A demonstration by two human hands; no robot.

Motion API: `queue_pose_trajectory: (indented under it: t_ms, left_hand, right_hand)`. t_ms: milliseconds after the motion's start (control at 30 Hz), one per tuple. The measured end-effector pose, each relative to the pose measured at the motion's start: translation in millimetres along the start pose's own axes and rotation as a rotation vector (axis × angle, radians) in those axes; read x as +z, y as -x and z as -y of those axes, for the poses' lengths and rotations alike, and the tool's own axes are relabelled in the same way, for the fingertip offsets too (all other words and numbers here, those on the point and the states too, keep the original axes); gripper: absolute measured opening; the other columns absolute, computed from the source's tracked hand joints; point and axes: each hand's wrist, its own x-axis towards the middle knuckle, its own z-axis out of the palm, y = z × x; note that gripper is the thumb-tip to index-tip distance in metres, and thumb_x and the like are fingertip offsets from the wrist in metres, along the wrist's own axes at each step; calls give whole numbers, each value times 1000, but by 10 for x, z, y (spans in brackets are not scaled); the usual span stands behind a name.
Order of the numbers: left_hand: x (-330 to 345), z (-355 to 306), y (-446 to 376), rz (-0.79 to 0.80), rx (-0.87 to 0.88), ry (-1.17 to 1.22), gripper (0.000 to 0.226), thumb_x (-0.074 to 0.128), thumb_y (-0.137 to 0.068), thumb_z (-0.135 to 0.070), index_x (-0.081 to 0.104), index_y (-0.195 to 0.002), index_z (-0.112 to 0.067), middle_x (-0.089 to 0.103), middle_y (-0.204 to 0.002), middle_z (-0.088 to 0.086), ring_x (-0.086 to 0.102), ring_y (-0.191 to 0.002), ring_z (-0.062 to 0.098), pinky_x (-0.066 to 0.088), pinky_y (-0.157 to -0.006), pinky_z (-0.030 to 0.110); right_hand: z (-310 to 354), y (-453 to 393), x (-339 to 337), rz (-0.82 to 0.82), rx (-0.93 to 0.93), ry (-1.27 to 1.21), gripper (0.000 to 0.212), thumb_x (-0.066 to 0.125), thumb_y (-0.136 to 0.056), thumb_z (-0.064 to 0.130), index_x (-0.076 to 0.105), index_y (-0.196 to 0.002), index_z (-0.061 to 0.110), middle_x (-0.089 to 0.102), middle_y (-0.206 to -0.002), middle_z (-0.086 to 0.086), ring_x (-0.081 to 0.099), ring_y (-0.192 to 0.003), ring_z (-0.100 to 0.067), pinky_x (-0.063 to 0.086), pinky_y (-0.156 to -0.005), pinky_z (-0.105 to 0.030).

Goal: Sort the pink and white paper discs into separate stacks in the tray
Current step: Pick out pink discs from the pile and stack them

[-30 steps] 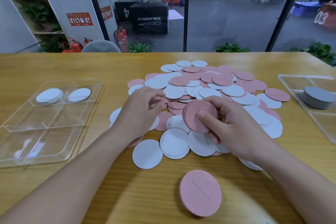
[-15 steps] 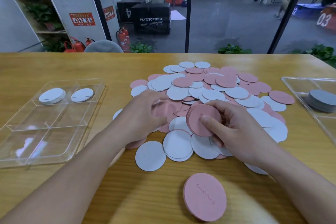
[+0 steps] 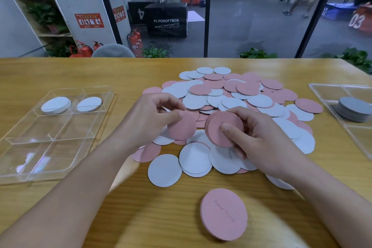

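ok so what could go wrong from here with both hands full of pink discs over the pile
1. The right hand pinches a thick pink stack by thumb and fingertips; adding more could make it fan out and spill.
2. The left hand holds a single pink disc by its edge; it may slip back onto the mixed pile.
3. A white disc underneath could ride along unnoticed.

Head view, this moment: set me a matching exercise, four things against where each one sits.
Things:
1. single pink disc
2. small pink stack
3. white stacks
4. grey stack

Places:
A. far compartments of the left tray
B. right hand
C. right tray
D. left hand

Pairs: 1-D, 2-B, 3-A, 4-C
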Motion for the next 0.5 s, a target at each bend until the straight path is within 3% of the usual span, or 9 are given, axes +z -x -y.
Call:
queue_pose_trajectory:
  t_ms: [100, 167, 233, 333, 433, 500]
  left_hand:
    - [29, -89, 29, 15, 13, 109, 11, 74, -103, -8, 82, -100, -15, 76, -96, 3, 63, -73, 15, 52, -66, 25]
    - [37, -128, 36, 33, 3, 192, 9, 72, -106, -10, 79, -100, -6, 73, -95, 7, 71, -79, 19, 62, -77, 30]
    - [51, -135, 56, 60, -6, 184, 19, 77, -104, -19, 77, -95, -2, 74, -94, 12, 71, -81, 18, 60, -81, 32]
    - [69, -143, 91, 82, 7, 65, 10, 84, -92, -8, 74, -95, -8, 74, -99, 12, 71, -78, 20, 57, -78, 40]
    - [86, -157, 104, 95, -23, 84, 34, 86, -87, -1, 73, -112, -18, 70, -114, 2, 77, -91, 34, 64, -87, 56]
    - [100, -171, 113, 86, -13, 135, 32, 88, -87, -1, 75, -111, -17, 73, -114, 0, 79, -88, 27, 64, -88, 48]
  right_hand:
    - [1, -5, -9, -13, 9, 3, 9, 64, -111, 27, 73, -111, 28, 60, -60, 14, 56, -52, -15, 44, -58, -27]
    - [-8, -12, -15, -20, 13, 6, 9, 64, -111, 28, 73, -111, 28, 61, -61, 14, 57, -53, -16, 45, -59, -30]
    - [-19, -17, -16, -23, 17, -2, 9, 64, -112, 28, 73, -111, 28, 62, -62, 14, 57, -53, -17, 46, -60, -32]
    - [-31, -18, -9, -23, 29, -14, 9, 63, -112, 28, 73, -111, 28, 62, -61, 13, 57, -53, -17, 45, -59, -32]
    - [-34, -16, -10, -13, 40, -19, 9, 63, -112, 28, 72, -110, 28, 61, -59, 9, 56, -53, -18, 46, -59, -34]
    - [-33, -15, -1, -3, 45, -19, 9, 62, -112, 30, 71, -109, 29, 60, -58, 3, 56, -53, -19, 46, -59, -35]
